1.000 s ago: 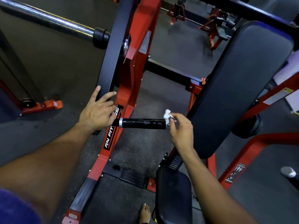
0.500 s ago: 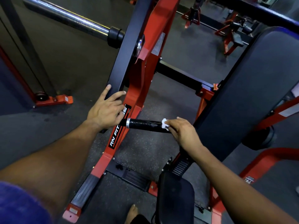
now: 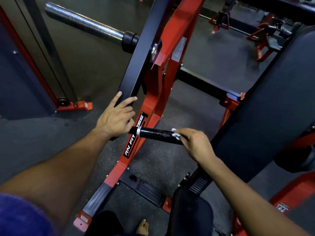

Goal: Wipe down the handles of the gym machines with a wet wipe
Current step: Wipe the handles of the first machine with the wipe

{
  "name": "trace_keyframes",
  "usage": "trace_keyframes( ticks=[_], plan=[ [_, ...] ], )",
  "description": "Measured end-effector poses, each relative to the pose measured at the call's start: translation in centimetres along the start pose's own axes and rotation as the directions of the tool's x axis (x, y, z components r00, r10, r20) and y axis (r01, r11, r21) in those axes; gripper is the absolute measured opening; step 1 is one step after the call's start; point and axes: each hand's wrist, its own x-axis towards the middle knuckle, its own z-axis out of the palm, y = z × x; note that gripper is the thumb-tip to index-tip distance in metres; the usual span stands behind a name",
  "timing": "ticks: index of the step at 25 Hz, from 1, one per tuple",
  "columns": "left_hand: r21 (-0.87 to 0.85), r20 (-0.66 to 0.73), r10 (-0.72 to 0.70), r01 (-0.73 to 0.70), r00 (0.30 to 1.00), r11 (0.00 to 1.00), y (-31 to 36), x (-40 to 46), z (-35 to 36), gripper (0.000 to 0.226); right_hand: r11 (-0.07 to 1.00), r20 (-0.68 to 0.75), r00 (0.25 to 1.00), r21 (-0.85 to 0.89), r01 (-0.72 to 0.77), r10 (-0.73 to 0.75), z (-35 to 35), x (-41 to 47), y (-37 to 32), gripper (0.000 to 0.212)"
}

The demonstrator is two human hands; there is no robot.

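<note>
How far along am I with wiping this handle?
Done: the handle looks glossy along its exposed length, possibly wet. In hand: your right hand pinches the wet wipe against it; your left hand rests on the black bar. Left: other machines' handles, none visibly wiped.

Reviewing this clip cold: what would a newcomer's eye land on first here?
Mid-frame, the right hand presses a white wipe onto the outer end of the black handle. The left hand rests on the black arm of the red machine frame. Upper left, a chrome bar juts out.
</note>
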Motion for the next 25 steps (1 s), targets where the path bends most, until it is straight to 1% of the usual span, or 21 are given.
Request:
trace_keyframes(
  ticks=[1, 2, 4, 5, 6, 7, 9, 10, 11, 12, 13, 15, 16, 17, 19, 20, 21, 22, 23, 25],
  plan=[
    [0.0, 0.003, -0.029, 0.029, 1.0, 1.0, 0.1, -0.2, -0.2, 0.03, 0.999, 0.007, 0.999, 0.005, -0.037, 0.037, 0.7, 0.6, -1.3, 0.025],
    [-0.007, 0.011, -0.077, 0.077, 0.997, 0.997, 0.2, -0.2, -0.4, 0.042, 1.0, 0.001, 1.0, -0.022, -0.009, 0.009, 1.5, 0.7, -2.3, 0.024],
    [-0.04, 0.046, -0.169, 0.171, 0.985, 0.985, 0.5, -0.1, -0.8, 0.064, 0.977, 0.02, 0.983, -0.114, 0.181, -0.18, 2.1, -0.3, -2.2, 0.03],
    [-0.056, 0.064, -0.193, 0.196, 0.979, 0.979, 0.7, 0.0, -1.0, 0.068, 0.953, 0.046, 0.963, -0.142, 0.268, -0.264, 1.5, -0.8, -1.4, 0.034],
    [-0.073, 0.08, -0.21, 0.216, 0.975, 0.974, 0.8, -0.1, -1.1, 0.068, 0.933, 0.051, 0.948, -0.171, 0.317, -0.313, 0.8, -1.0, -0.7, 0.035],
    [-0.085, 0.092, -0.225, 0.232, 0.97, 0.969, 0.8, -0.1, -1.1, 0.066, 0.931, 0.045, 0.951, -0.192, 0.31, -0.307, 0.3, -0.8, -0.5, 0.033],
    [-0.106, 0.099, -0.238, 0.248, 0.966, 0.963, 0.6, -0.1, -1.0, 0.062, 0.965, 0.082, 0.986, -0.209, 0.157, -0.143, 0.4, 0.4, -1.3, 0.023],
    [-0.117, 0.097, -0.236, 0.247, 0.967, 0.962, 0.6, -0.1, -1.0, 0.061, 0.97, 0.114, 0.991, -0.22, 0.101, -0.077, 1.1, 1.2, -2.2, 0.021],
    [-0.123, 0.095, -0.235, 0.246, 0.967, 0.962, 0.7, -0.2, -0.9, 0.061, 0.97, 0.147, 0.988, -0.227, 0.085, -0.052, 1.9, 1.9, -3.3, 0.02],
    [-0.122, 0.091, -0.252, 0.262, 0.964, 0.957, 0.9, -0.2, -0.9, 0.064, 0.969, 0.167, 0.985, -0.23, 0.09, -0.052, 2.7, 2.3, -4.1, 0.022],
    [-0.118, 0.08, -0.302, 0.31, 0.95, 0.943, 1.2, -0.4, -0.8, 0.067, 0.969, 0.176, 0.982, -0.221, 0.11, -0.071, 3.2, 2.3, -4.4, 0.026],
    [-0.138, 0.047, -0.463, 0.465, 0.885, 0.875, 1.9, -0.8, -0.7, 0.073, 0.968, 0.187, 0.97, -0.169, 0.187, -0.155, 3.1, 1.5, -3.6, 0.041],
    [-0.162, 0.035, -0.515, 0.513, 0.856, 0.843, 2.2, -0.9, -0.7, 0.074, 0.961, 0.193, 0.959, -0.143, 0.237, -0.207, 2.7, 0.9, -3.0, 0.048],
    [-0.19, 0.035, -0.534, 0.53, 0.845, 0.826, 2.2, -0.8, -0.6, 0.076, 0.95, 0.193, 0.947, -0.134, 0.283, -0.255, 2.1, 0.5, -2.4, 0.049],
    [-0.237, 0.051, -0.549, 0.545, 0.834, 0.805, 2.2, -0.8, -0.6, 0.075, 0.932, 0.161, 0.933, -0.122, 0.342, -0.321, 1.2, 0.4, -1.9, 0.043],
    [-0.243, 0.053, -0.56, 0.555, 0.827, 0.796, 2.1, -0.8, -0.6, 0.073, 0.937, 0.148, 0.938, -0.112, 0.33, -0.312, 1.0, 0.8, -2.3, 0.04],
    [-0.247, 0.049, -0.565, 0.559, 0.823, 0.792, 2.2, -0.8, -0.7, 0.07, 0.951, 0.156, 0.947, -0.09, 0.295, -0.279, 1.1, 1.4, -3.1, 0.041],
    [-0.253, 0.042, -0.562, 0.553, 0.826, 0.794, 2.3, -0.8, -0.8, 0.067, 0.963, 0.185, 0.952, -0.067, 0.259, -0.244, 1.6, 2.2, -4.1, 0.046],
    [-0.264, 0.036, -0.553, 0.541, 0.833, 0.798, 2.4, -0.8, -0.7, 0.064, 0.972, 0.225, 0.95, -0.044, 0.233, -0.217, 2.4, 3.1, -5.1, 0.045],
    [-0.278, 0.047, -0.554, 0.544, 0.831, 0.792, 2.4, -1.0, -0.8, 0.06, 0.977, 0.284, 0.937, -0.008, 0.213, -0.202, 4.3, 4.7, -7.1, 0.03]
  ],
)
